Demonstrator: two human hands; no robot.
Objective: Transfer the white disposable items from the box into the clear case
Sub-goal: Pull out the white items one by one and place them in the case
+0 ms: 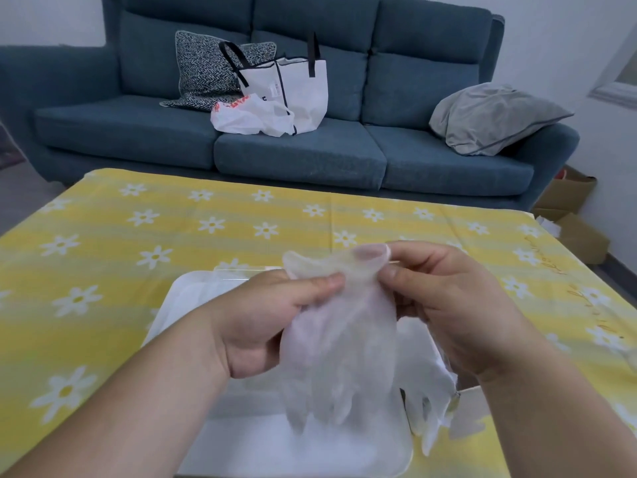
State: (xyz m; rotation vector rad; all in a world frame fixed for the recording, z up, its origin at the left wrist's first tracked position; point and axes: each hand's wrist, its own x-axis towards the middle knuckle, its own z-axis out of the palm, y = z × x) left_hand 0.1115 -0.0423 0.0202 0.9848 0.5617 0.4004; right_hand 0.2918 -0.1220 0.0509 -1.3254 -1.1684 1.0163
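Note:
A translucent white disposable glove (339, 353) hangs fingers-down above the clear case (193, 288), which lies on the table holding more white gloves. My left hand (262, 322) pinches the glove's cuff between thumb and fingers. My right hand (448, 305) grips the cuff's other side, its thumb inside the opening. A second glove (427, 384) dangles below my right hand. The white edge of the box (474, 398) shows at the lower right, mostly hidden by my right forearm.
The table wears a yellow cloth with white daisies (172, 236). Behind it stands a blue sofa (310, 150) with a white tote bag (296, 88), a plastic bag and cushions. Cardboard boxes (572, 215) sit on the floor at the right.

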